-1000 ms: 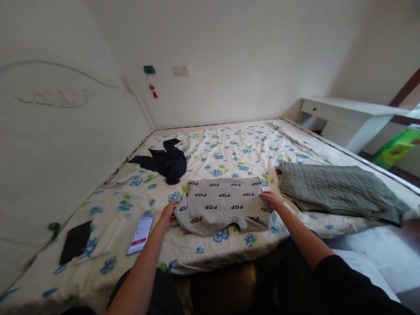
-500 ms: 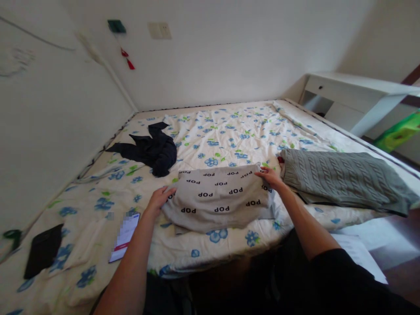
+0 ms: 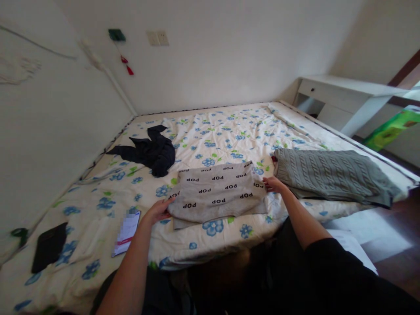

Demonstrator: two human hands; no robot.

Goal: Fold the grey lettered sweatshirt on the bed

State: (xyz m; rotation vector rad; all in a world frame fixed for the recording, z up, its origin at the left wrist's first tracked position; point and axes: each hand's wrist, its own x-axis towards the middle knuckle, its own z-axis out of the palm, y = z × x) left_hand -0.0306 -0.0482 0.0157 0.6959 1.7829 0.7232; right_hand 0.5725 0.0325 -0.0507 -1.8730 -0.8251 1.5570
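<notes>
Folded grey cloth printed with "POP" (image 3: 218, 192) lying flat on the flowered bed sheet (image 3: 229, 131), close to the near edge of the bed, centre of view. Left hand (image 3: 156, 211) at the cloth's 8 o'clock corner, fingers pinched on the edge there, grip closed on the fabric. Right hand (image 3: 273, 183) at the cloth's 3 o'clock edge, fingertips against the fabric, whether pinched or merely pressing cannot be told. Both forearms bare, reaching in from 6 o'clock. Just beside the right hand, at 3 o'clock of the cloth, a folded grey-green cable-knit sweater (image 3: 328, 177) lying flat, apart from the POP cloth by a narrow strip of sheet. At 10 o'clock of the cloth, a crumpled dark navy garment (image 3: 151, 151), near but not touching. At 8 o'clock, beyond the left hand, a phone (image 3: 126, 232) with a lit screen, face up on the sheet; further out toward 8 o'clock a black flat wallet-like item (image 3: 49, 246). White wall at 12 o'clock with a switch plate (image 3: 157, 38), a green plate and a small red tassel (image 3: 127, 65). White desk-like counter (image 3: 348, 94) at 2 o'clock past the bed's corner, a green box (image 3: 392, 131) behind it.
</notes>
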